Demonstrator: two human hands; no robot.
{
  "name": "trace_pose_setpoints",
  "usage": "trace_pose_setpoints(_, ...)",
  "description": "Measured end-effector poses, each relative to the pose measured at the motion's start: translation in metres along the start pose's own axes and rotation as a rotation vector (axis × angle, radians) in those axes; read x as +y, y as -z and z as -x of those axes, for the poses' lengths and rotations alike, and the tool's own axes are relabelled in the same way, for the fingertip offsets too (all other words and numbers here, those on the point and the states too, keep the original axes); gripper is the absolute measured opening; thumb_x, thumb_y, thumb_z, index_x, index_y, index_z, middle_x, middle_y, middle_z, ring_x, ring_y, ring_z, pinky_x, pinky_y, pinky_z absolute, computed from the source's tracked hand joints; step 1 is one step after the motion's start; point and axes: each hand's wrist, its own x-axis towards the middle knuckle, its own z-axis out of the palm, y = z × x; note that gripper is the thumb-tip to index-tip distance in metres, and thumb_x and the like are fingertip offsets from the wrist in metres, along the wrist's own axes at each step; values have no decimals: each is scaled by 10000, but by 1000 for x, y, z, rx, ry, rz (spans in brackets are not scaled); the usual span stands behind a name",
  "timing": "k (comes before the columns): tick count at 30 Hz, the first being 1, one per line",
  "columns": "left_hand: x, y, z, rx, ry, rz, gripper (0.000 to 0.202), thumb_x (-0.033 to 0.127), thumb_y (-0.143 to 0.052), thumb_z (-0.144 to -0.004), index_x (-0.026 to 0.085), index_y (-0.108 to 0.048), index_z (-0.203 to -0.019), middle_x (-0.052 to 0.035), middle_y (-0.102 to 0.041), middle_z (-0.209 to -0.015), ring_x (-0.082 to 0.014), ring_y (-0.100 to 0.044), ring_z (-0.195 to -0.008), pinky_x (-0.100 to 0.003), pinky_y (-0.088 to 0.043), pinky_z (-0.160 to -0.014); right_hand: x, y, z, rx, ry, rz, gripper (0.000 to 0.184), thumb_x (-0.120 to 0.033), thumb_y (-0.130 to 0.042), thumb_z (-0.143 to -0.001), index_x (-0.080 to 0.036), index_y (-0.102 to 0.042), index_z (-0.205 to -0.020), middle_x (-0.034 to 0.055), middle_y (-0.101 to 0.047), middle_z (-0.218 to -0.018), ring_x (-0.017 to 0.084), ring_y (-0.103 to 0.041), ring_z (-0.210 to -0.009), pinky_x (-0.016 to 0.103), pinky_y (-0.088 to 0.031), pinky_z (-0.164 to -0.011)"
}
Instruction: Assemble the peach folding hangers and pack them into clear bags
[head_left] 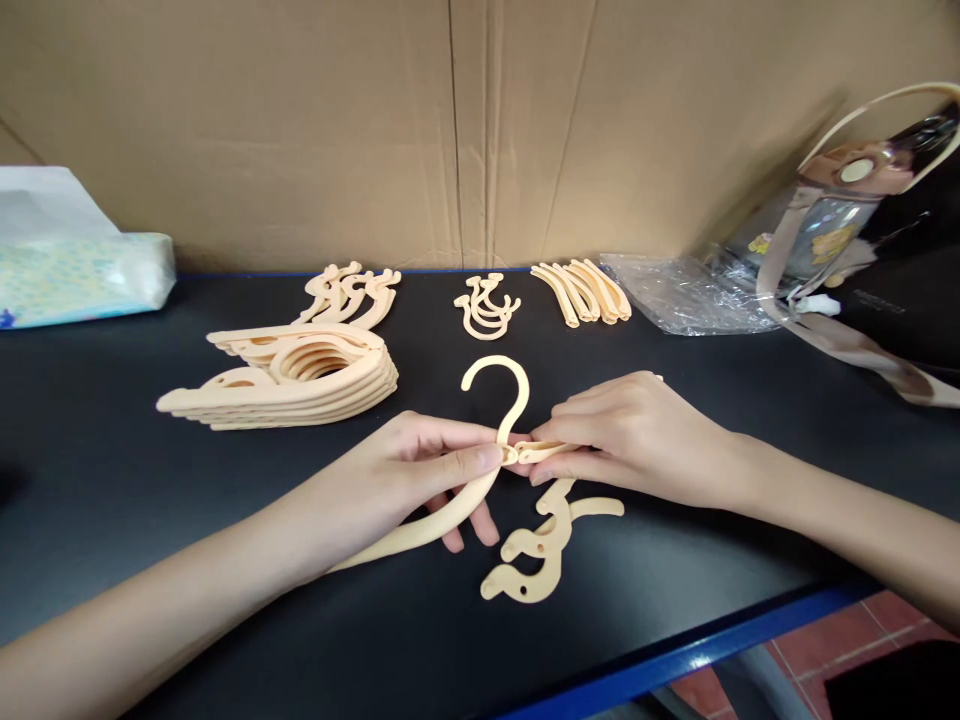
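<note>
Pinched between the thumb and fingers of my left hand [401, 465] is a cream plastic hanger piece [450, 515], a curved arm running down to the left. A hook [520, 395] rises from its joint beside my thumb, its open end to the left. My right hand [649, 440] grips a slim cream hanger arm [544, 452], its end up against or very near that joint; whether the two are connected I cannot tell. Below my right hand, loose curved hanger parts [551, 550] with small holes lie overlapping on the black table.
A stack of folded cream hangers [315, 405] lies at left. Along the back are curved parts [352, 295], hooks [487, 310], slim arms [581, 292] and a clear plastic bag [690, 300]. A tissue pack [82, 260] is far left; a strapped bottle [832, 220] leans at right.
</note>
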Motion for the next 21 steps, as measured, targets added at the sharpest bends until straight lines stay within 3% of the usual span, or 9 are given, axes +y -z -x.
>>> trace_pose_setpoints(3,0,-1,0,-23,-14,-32,239,384,-606,-948,235,-777,-1020,5,-723,-659,-84,-627,-573,-127,-494,-535,1,3,0,-10,-7,-48,294,-400,-540,-984,-206,-761,-983,3,-738,-790,115,-683,-675,225,-367,-568)
trace_pose_setpoints(9,-2,-1,-1,20,1,-18,300,404,-602,-948,237,-726,-1163,1,-712,-635,-96,-619,-556,-151,-501,-538,3,4,0,-19,0,0,334,-415,-520,-991,-195,-765,-936,20,-739,-773,117,-666,-645,225,-350,-552)
trace_pose_setpoints(21,2,-1,2,-9,49,-66,295,443,-605,-933,211,-756,-1038,5,-704,-646,-96,-584,-564,-155,-489,-550,6,0,0,-56,67,61,364,-442,-510,-989,-180,-762,-961,20,-719,-737,129,-661,-653,259,-356,-554)
